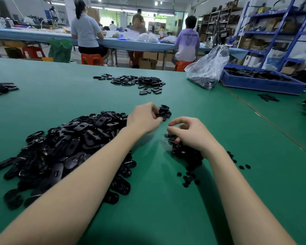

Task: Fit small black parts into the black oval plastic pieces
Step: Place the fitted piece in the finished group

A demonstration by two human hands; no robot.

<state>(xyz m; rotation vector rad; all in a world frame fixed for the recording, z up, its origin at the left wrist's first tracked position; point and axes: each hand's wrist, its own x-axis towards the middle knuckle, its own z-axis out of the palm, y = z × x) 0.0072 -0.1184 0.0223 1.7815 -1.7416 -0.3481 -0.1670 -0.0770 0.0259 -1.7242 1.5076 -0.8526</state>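
Nearest the camera: two bare forearms reaching forward over the green surface (166, 200), left hand (144, 119) curled and gripping a black oval plastic piece (162, 113) at its fingertips, right hand (189, 134) curled with thumb and forefinger pinched, though whether round a small part cannot be told. Directly beneath and behind the right fingers (175, 123): the heap of small black parts (187, 154), touching them, with strays scattered nearer. Held oval just up and left of the right fingers, so probably only a short carry across for seating; big pile of oval pieces (63, 145) left of the left hand.
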